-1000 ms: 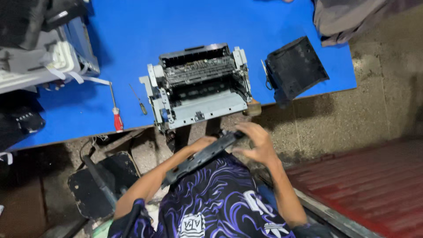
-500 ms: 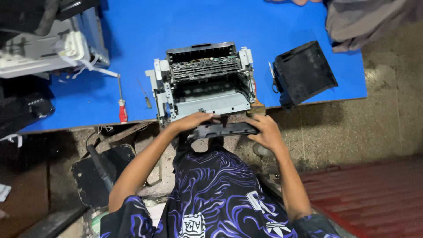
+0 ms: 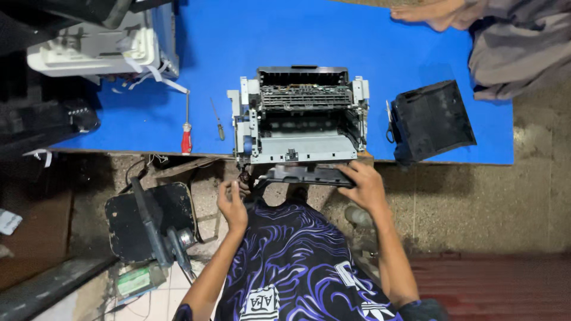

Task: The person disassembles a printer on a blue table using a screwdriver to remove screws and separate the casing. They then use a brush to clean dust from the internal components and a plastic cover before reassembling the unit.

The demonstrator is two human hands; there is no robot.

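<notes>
Here, looking down from my head camera, I have a stripped printer (image 3: 300, 116) sitting at the near edge of the blue counter (image 3: 238, 41), its covers off and the metal frame and rollers bare. My right hand (image 3: 364, 185) holds the right end of a long dark plastic panel (image 3: 306, 174) that lies along the printer's front lower edge, touching it; that grip is narrow, fingers curled over the panel's top edge. My left hand (image 3: 232, 205) is just below the panel's left end, by the front left corner of the printer, fingers bent. I cannot tell whether this grip holds anything or only rests there.

I judge the panel light and fairly stiff, yet thin enough to flex or crack at its clips if twisted, so the ends are the places to hold it, both at once. The printer itself looks heavy and sharp-edged.

On the counter to the left lie a red-handled screwdriver (image 3: 186, 134) and a smaller thin screwdriver (image 3: 217, 120), near the printer but apart from it. To the right a black plastic tray (image 3: 434, 119) rests tilted at the counter's edge. Another grey machine (image 3: 95, 44) stands at the far left. Another person's bare foot (image 3: 431, 13) shows at the top right.
</notes>
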